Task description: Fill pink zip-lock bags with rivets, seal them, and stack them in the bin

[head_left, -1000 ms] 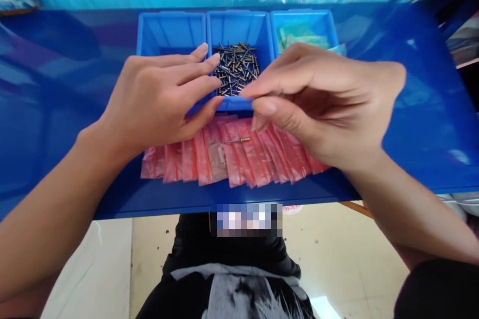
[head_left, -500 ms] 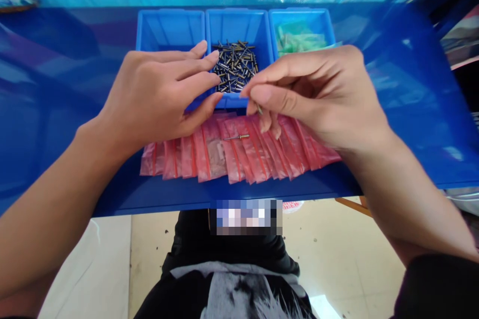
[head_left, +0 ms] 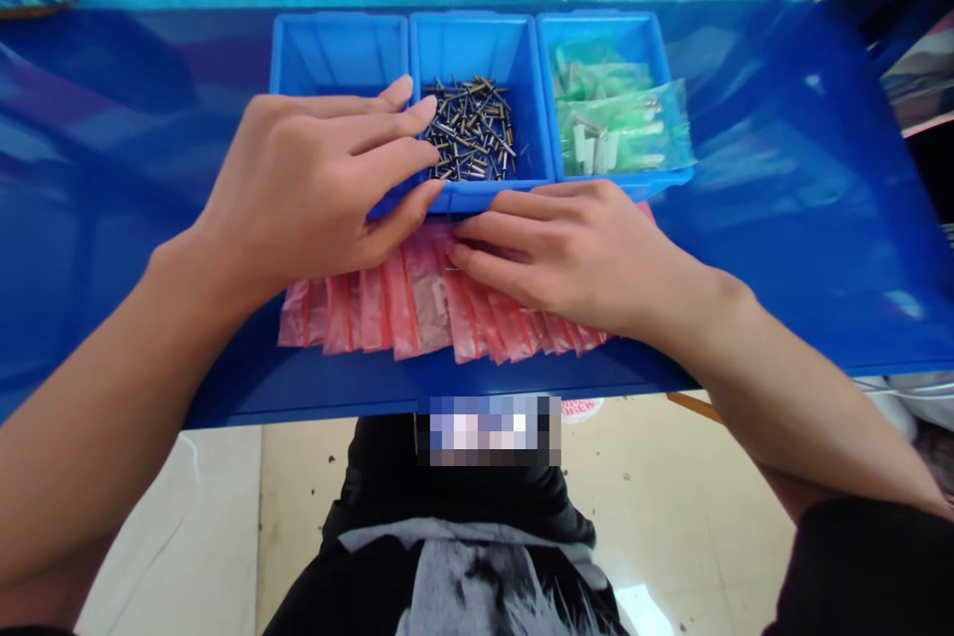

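My right hand (head_left: 573,258) lies flat on a fanned row of small red plastic bags (head_left: 388,308), fingers stretched out to the left. It covers the spot where a loose metal pin lay. My left hand (head_left: 313,189) rests with fingers extended over the front rim of the left blue bin (head_left: 339,50), fingertips reaching the middle bin (head_left: 484,30). Its thumb touches the top edge of the red bags. The middle bin holds several small dark metal pins (head_left: 473,129).
A third blue bin (head_left: 656,50) on the right holds green-tinted plastic bags (head_left: 618,124). All of it sits on a glossy blue table (head_left: 782,219), whose front edge is close to my body. Blue sheeting hangs behind the bins.
My right hand dropped from a raised pinch on a small pin at the middle bin's front to lying flat on the red bags, hiding the loose pin. My left hand stayed put.
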The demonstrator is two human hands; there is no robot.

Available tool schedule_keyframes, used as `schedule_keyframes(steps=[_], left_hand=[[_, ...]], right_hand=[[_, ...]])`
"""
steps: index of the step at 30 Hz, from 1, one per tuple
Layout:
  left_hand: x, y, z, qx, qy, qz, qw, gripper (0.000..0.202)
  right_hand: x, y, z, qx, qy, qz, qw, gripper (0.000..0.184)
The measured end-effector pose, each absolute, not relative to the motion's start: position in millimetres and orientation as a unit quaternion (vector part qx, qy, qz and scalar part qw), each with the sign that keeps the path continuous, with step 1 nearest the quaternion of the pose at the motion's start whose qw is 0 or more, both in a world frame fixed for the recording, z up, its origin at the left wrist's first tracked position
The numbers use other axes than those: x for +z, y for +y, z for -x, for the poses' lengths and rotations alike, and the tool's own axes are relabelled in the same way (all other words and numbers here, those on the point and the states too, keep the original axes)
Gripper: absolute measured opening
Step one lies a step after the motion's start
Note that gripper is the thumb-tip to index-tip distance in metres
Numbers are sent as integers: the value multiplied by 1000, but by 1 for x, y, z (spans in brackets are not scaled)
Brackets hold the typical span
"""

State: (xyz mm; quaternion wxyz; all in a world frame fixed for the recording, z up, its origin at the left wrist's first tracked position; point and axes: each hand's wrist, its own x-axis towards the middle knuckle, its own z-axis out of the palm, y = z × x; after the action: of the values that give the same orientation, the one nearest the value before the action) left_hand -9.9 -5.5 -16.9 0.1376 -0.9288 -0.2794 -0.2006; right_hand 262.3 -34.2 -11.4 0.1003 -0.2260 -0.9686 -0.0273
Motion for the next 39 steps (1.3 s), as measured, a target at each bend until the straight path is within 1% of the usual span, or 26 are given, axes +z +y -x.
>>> schedule_keyframes(steps=[2, 3, 8, 12, 15, 17, 20, 22, 23, 25, 29, 30, 32, 34, 37, 39], left_hand=[[-17, -5, 10, -202, -279, 929, 138, 29], [-17, -5, 10, -205, -277, 929, 138, 29], [-17, -6, 11, -213, -271, 929, 136, 27], [-17, -6, 11, -212, -277, 928, 130, 27], [-17, -5, 10, -193, -292, 928, 130, 30], [-17, -5, 10, -190, -300, 929, 105, 32], [-16, -6, 10, -201, -303, 930, 61, 32], [-16, -7, 10, -206, -299, 930, 60, 32], [-16, -6, 10, -204, -299, 930, 67, 32], [-17, -6, 11, -199, -297, 930, 89, 32], [-18, -4, 11, -213, -274, 929, 125, 30], [-18, -4, 11, -218, -268, 929, 132, 30], [-18, -4, 11, -224, -260, 928, 144, 29], [-17, -5, 10, -220, -261, 928, 149, 28], [-17, -5, 10, -215, -265, 928, 149, 26], [-17, -5, 10, -216, -265, 928, 151, 25]], right_hand=[[-14, -34, -262, -77, -975, 200, 61, 38], [-15, -33, -263, -91, -976, 192, 55, 39], [-13, -30, -265, -49, -977, 177, 113, 37], [-14, -31, -264, -32, -979, 158, 122, 36], [-15, -34, -260, -14, -973, 177, 144, 37], [-15, -36, -256, 30, -959, 211, 187, 36], [-12, -37, -252, 103, -916, 239, 306, 29], [-10, -37, -253, 130, -890, 228, 373, 23], [-8, -36, -254, 147, -880, 227, 390, 23], [-5, -37, -256, 196, -859, 250, 402, 25], [-1, -40, -258, 326, -784, 309, 429, 13], [-1, -40, -257, 360, -768, 308, 432, 15], [-3, -40, -256, 410, -747, 280, 441, 24], [-5, -39, -255, 433, -740, 256, 446, 26], [-5, -38, -255, 449, -724, 273, 447, 9], [-3, -39, -256, 473, -710, 295, 430, 12]])
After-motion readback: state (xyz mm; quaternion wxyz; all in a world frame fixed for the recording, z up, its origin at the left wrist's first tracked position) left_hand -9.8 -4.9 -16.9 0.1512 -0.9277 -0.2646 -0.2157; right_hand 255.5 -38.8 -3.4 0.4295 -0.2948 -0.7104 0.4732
